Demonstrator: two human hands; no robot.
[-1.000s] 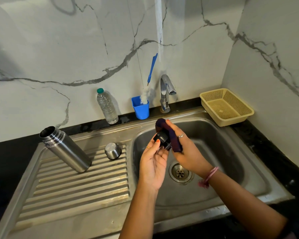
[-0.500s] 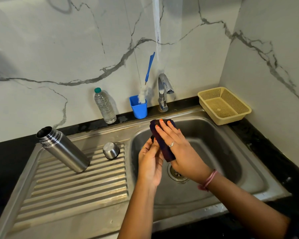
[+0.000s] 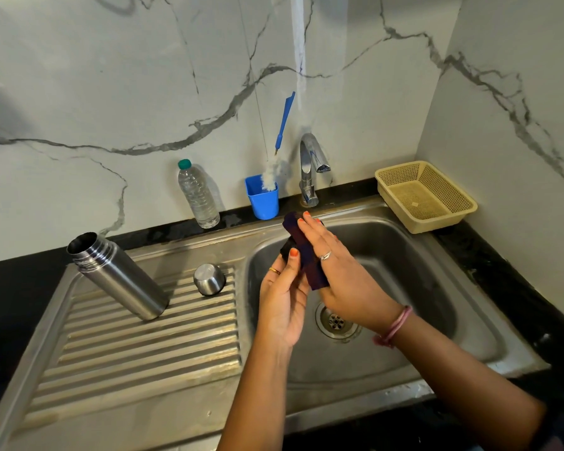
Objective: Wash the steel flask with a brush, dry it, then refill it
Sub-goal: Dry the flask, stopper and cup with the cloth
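The steel flask (image 3: 119, 276) stands uncapped on the ribbed drainboard (image 3: 144, 340), and its steel cup lid (image 3: 209, 279) lies upside down beside it. Over the sink basin (image 3: 420, 288) my left hand (image 3: 282, 299) holds a small black stopper (image 3: 287, 248), mostly hidden. My right hand (image 3: 342, 271) presses a dark purple cloth (image 3: 302, 252) around that stopper, fingers laid over it. A bottle brush (image 3: 282, 125) with a blue handle stands in a blue cup (image 3: 262, 198) by the wall.
A clear plastic water bottle (image 3: 197, 195) with a green cap stands behind the drainboard. The chrome tap (image 3: 310, 167) is off. A beige plastic basket (image 3: 425, 195) sits in the right corner. The drain (image 3: 336, 320) lies under my hands.
My right hand has swept the cloth over the stopper, which showed a second ago and is now nearly covered. Flask and lid have stayed put.
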